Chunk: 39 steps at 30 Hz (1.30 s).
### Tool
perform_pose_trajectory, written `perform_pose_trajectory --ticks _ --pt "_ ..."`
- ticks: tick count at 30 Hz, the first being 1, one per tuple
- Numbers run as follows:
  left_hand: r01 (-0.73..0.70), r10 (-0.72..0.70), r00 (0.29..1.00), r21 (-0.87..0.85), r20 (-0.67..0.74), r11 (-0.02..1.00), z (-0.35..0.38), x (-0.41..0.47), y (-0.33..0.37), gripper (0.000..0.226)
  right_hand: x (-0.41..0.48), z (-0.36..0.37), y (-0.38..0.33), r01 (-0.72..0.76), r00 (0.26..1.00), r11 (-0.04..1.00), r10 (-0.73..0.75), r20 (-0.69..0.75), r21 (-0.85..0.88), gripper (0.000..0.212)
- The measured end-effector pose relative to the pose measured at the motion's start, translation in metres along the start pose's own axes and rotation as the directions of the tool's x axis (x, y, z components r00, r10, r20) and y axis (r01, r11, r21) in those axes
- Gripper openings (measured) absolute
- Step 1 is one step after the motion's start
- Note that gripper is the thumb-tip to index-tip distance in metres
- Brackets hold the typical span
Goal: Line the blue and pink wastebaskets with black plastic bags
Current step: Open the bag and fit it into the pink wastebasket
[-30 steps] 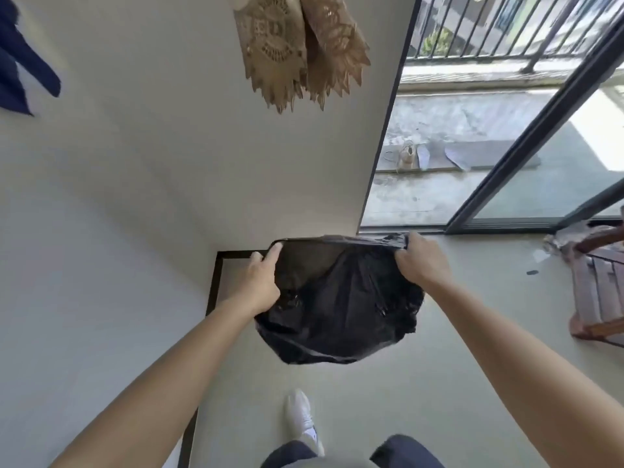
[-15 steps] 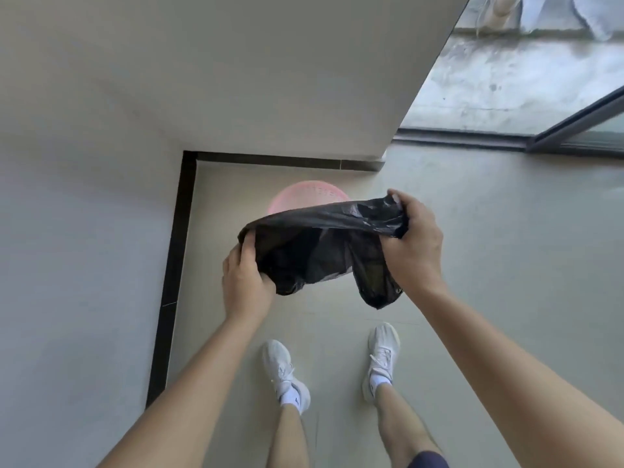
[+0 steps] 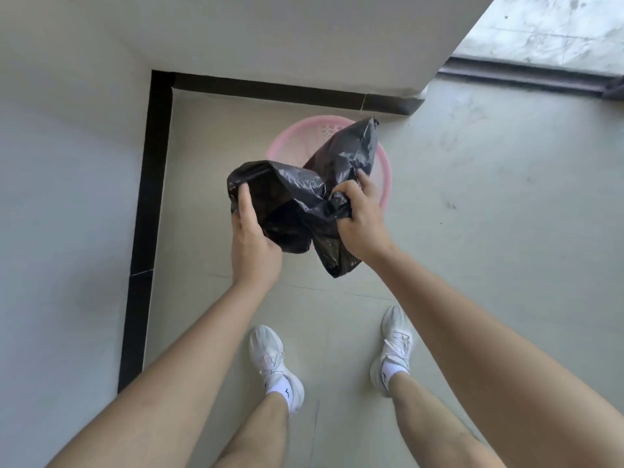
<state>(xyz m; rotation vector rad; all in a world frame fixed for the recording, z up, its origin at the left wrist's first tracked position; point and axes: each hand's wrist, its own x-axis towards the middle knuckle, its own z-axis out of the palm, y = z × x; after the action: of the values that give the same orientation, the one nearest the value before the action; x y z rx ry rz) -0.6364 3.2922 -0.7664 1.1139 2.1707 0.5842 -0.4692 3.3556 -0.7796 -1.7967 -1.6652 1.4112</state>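
Note:
A crumpled black plastic bag [image 3: 297, 201] hangs in the air over the near side of a pink wastebasket [image 3: 385, 170] that stands on the floor in a wall corner. My left hand [image 3: 253, 238] grips the bag's left edge. My right hand [image 3: 361, 221] is clenched on a bunched part at the right, with one flap of the bag sticking up over the basket and another hanging below my fist. Most of the basket's inside is hidden by the bag. No blue wastebasket is in view.
White walls with a black skirting board [image 3: 148, 204] close the corner at the left and back. A sliding door track [image 3: 526, 76] runs at the upper right. My feet in white shoes [image 3: 273, 363] stand on the pale tiled floor just short of the basket.
The view has tilted further down and the pink wastebasket shows more fully. My hands have lowered the bag toward it, and my right hand has bunched its side of the bag.

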Motion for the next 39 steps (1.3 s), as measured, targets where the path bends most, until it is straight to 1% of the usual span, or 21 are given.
perform_pose_trajectory --ticks 3,6,11,13,16,18,21,23,24,26,27,28,30,32,33,34,35,36,37,38,39 --pt "-0.026 0.027 0.995 -0.002 0.093 1.0 0.027 0.015 -0.031 0.091 0.031 0.027 0.031 -0.124 0.991 0.992 0.125 0.057 -0.03 0.04" --pt "-0.029 0.038 0.989 -0.065 0.14 0.997 0.05 0.04 -0.05 0.091 0.066 0.039 0.057 -0.178 0.979 0.975 0.189 0.081 -0.133 0.042" --pt "-0.05 0.058 0.997 -0.155 0.047 0.987 0.086 0.079 -0.052 0.077 0.114 0.041 0.086 -0.185 0.961 0.933 0.237 0.14 -0.309 0.042" --pt "-0.048 0.058 0.997 -0.163 0.053 0.985 0.101 0.096 -0.05 0.076 0.13 0.043 0.096 -0.182 0.954 0.92 0.251 0.162 -0.348 0.041" --pt "-0.009 0.026 0.99 -0.123 0.14 0.992 0.125 0.122 -0.049 0.078 0.15 0.043 0.105 -0.128 0.918 0.844 0.3 0.259 -0.521 0.039" --pt "0.086 -0.048 0.966 -0.141 0.253 0.986 0.14 0.143 -0.047 0.076 0.163 0.043 0.11 -0.063 0.896 0.781 0.318 0.309 -0.622 0.033" --pt "0.247 -0.165 0.912 -0.181 0.375 0.952 0.159 0.171 -0.043 0.073 0.18 0.044 0.112 0.018 0.895 0.757 0.28 0.349 -0.653 0.035" --pt "0.23 -0.164 0.901 -0.122 0.402 0.966 0.167 0.179 -0.042 0.07 0.187 0.044 0.113 0.042 0.907 0.749 0.248 0.339 -0.661 0.031" --pt "0.189 -0.139 0.902 -0.084 0.409 0.978 0.169 0.181 -0.042 0.068 0.188 0.043 0.115 0.068 0.921 0.726 0.218 0.323 -0.684 0.03" --pt "0.045 -0.041 0.908 0.0 0.418 0.999 0.168 0.183 -0.04 0.066 0.186 0.041 0.119 0.152 0.962 0.619 0.086 0.259 -0.77 0.029" --pt "-0.063 0.031 0.91 0.063 0.414 0.996 0.164 0.183 -0.039 0.066 0.183 0.041 0.122 0.194 0.977 0.554 -0.033 0.211 -0.81 0.029" --pt "-0.18 0.11 0.912 0.145 0.394 0.973 0.159 0.182 -0.039 0.065 0.179 0.043 0.123 0.23 0.971 0.507 -0.175 0.162 -0.831 0.027" --pt "-0.402 0.323 0.906 0.312 0.274 0.861 0.146 0.177 -0.04 0.059 0.175 0.044 0.124 0.3 0.903 0.442 -0.417 0.103 -0.845 0.029" --pt "-0.549 0.563 0.82 0.425 0.106 0.719 0.131 0.176 -0.039 0.048 0.173 0.039 0.12 0.4 0.798 0.348 -0.588 0.135 -0.848 0.038" --pt "-0.576 0.625 0.779 0.441 0.041 0.688 0.124 0.178 -0.038 0.043 0.172 0.035 0.116 0.471 0.734 0.288 -0.653 0.189 -0.834 0.039" --pt "-0.585 0.657 0.754 0.434 -0.021 0.686 0.117 0.179 -0.038 0.041 0.171 0.03 0.115 0.541 0.655 0.188 -0.706 0.27 -0.82 0.037" --pt "-0.575 0.654 0.752 0.402 -0.083 0.712 0.111 0.181 -0.039 0.04 0.17 0.024 0.116 0.591 0.568 0.05 -0.734 0.371 -0.805 0.034" --pt "-0.552 0.624 0.768 0.342 -0.145 0.76 0.105 0.184 -0.039 0.04 0.17 0.016 0.117 0.614 0.49 -0.081 -0.741 0.46 -0.785 0.03" --pt "-0.52 0.574 0.793 0.264 -0.204 0.812 0.099 0.185 -0.04 0.039 0.169 0.008 0.118 0.62 0.444 -0.153 -0.739 0.506 -0.769 0.027" --pt "-0.485 0.518 0.818 0.185 -0.251 0.855 0.094 0.187 -0.042 0.037 0.169 0.001 0.118 0.619 0.44 -0.155 -0.744 0.503 -0.77 0.028" --pt "-0.451 0.466 0.84 0.119 -0.278 0.885 0.089 0.19 -0.044 0.035 0.168 -0.006 0.118 0.601 0.477 -0.096 -0.753 0.453 -0.794 0.032"
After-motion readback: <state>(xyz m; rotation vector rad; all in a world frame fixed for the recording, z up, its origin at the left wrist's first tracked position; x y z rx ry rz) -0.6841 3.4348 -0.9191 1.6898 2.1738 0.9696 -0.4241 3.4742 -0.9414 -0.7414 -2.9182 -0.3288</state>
